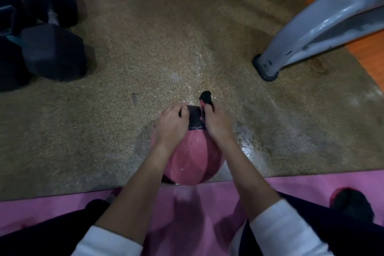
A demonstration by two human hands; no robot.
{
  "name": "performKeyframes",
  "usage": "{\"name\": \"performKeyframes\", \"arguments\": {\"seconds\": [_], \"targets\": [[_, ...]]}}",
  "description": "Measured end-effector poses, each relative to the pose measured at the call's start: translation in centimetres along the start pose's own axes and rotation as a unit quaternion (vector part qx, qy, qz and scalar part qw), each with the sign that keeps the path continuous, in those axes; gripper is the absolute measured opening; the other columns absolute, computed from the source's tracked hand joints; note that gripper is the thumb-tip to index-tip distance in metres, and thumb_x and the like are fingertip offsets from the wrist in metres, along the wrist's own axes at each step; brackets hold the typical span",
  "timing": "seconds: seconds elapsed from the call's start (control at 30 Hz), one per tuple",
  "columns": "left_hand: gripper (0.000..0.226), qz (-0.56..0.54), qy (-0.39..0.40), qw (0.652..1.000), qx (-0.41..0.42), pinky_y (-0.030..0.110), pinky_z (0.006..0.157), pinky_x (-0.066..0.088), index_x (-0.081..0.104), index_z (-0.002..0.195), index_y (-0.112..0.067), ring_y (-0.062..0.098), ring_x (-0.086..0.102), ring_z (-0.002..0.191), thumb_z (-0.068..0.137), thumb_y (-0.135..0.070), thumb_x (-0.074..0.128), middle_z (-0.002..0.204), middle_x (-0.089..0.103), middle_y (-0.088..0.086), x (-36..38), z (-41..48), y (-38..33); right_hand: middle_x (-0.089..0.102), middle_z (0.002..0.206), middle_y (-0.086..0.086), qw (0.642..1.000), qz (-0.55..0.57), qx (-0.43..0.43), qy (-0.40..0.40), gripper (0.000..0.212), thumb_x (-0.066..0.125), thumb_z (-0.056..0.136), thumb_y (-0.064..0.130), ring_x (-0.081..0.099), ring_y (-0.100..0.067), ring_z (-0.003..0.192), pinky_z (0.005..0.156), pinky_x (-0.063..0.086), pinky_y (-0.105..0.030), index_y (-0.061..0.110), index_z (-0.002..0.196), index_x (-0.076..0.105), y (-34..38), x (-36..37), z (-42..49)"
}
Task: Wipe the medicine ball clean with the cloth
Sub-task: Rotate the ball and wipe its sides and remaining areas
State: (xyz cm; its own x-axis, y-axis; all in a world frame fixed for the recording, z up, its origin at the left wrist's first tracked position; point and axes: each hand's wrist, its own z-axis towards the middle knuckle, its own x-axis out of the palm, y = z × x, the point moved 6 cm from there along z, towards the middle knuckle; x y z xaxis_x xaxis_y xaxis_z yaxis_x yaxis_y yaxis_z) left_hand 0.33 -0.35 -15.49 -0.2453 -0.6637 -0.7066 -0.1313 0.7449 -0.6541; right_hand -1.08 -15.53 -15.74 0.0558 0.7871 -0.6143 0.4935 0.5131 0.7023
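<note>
A round pink-and-black medicine ball sits on the speckled brown rubber floor, at the edge of a pink foam mat. The left hand presses curled fingers onto the ball's far side; the right hand pinches a bunched dark cloth there.
</note>
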Motion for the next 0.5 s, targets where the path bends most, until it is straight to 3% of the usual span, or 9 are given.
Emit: {"name": "performKeyframes", "arguments": {"seconds": [0.07, 0.13, 0.2, 0.3, 0.37, 0.43, 0.5], "targets": [[0.049, -0.018, -0.006, 1.0, -0.022, 0.041, 0.098, 0.045, 0.064, 0.125, -0.014, 0.03, 0.058, 0.115, 0.101, -0.035, 0.027, 0.124, 0.066, 0.01, -0.3, 0.6, 0.3, 0.064, 0.113, -0.002, 0.99, -0.051, -0.1, -0.084, 0.037, 0.033, 0.096, 0.039, 0.06, -0.025, 0.108, 0.091, 0.046, -0.041, 0.02, 0.112, 0.06, 1.1, 1.1, -5.2], [0.053, -0.046, 0.005, 0.999, -0.021, 0.039, 0.095, 0.047, 0.066, 0.122, -0.016, 0.03, 0.06, 0.112, 0.098, -0.038, 0.026, 0.121, 0.068, 0.009, -0.5, 0.9, 0.8, 0.057, 0.137, -0.003, 0.965, -0.093, -0.2, -0.143, 0.044, 0.036, 0.096, 0.035, 0.047, -0.023, 0.132, 0.109, 0.033, -0.041, 0.015, 0.128, 0.058, 1.7, 2.2, -10.6], [0.058, -0.066, 0.01, 0.997, -0.024, 0.038, 0.096, 0.047, 0.066, 0.125, -0.02, 0.027, 0.061, 0.114, 0.093, -0.042, 0.023, 0.123, 0.069, 0.005, -0.6, 0.9, 1.1, 0.054, 0.142, -0.004, 0.958, -0.095, -0.238, -0.128, 0.046, 0.036, 0.095, 0.034, 0.042, -0.022, 0.136, 0.112, 0.028, -0.042, 0.012, 0.13, 0.057, 1.8, 2.1, -10.8], [0.052, -0.064, -0.009, 0.996, -0.056, 0.038, 0.097, 0.046, 0.063, 0.128, -0.02, 0.031, 0.059, 0.116, 0.096, -0.037, 0.026, 0.126, 0.066, 0.009, -0.8, 0.6, 1.3, 0.064, 0.113, -0.004, 0.983, -0.052, -0.165, -0.055, 0.039, 0.033, 0.095, 0.037, 0.059, -0.025, 0.107, 0.092, 0.045, -0.044, 0.016, 0.113, 0.06, 2.1, 0.8, -4.7], [0.053, -0.054, -0.02, 0.995, -0.079, 0.043, 0.099, 0.045, 0.06, 0.13, -0.019, 0.036, 0.056, 0.118, 0.095, -0.037, 0.025, 0.128, 0.064, 0.012, -0.8, 0.3, 1.2, 0.064, 0.099, -0.006, 0.993, -0.028, -0.109, -0.043, 0.038, 0.033, 0.093, 0.042, 0.061, -0.029, 0.094, 0.08, 0.048, -0.041, 0.015, 0.102, 0.059, 2.6, 0.2, -1.8], [0.058, -0.06, -0.025, 0.992, -0.111, 0.047, 0.097, 0.045, 0.058, 0.127, -0.019, 0.039, 0.053, 0.117, 0.087, -0.04, 0.021, 0.126, 0.063, 0.014, -0.7, 0.0, 1.3, 0.064, 0.11, -0.004, 0.986, -0.088, -0.104, -0.094, 0.039, 0.034, 0.095, 0.043, 0.06, -0.028, 0.105, 0.087, 0.047, -0.041, 0.018, 0.112, 0.058, 2.4, 0.7, -3.9], [0.056, -0.073, -0.027, 0.987, -0.14, 0.046, 0.095, 0.045, 0.058, 0.124, -0.021, 0.039, 0.053, 0.115, 0.087, -0.04, 0.02, 0.124, 0.063, 0.015, -0.8, -0.1, 1.9, 0.058, 0.134, -0.002, 0.965, -0.131, -0.176, -0.145, 0.042, 0.037, 0.096, 0.038, 0.05, -0.024, 0.129, 0.107, 0.037, -0.041, 0.018, 0.128, 0.056, 1.9, 2.0, -9.3]]}}
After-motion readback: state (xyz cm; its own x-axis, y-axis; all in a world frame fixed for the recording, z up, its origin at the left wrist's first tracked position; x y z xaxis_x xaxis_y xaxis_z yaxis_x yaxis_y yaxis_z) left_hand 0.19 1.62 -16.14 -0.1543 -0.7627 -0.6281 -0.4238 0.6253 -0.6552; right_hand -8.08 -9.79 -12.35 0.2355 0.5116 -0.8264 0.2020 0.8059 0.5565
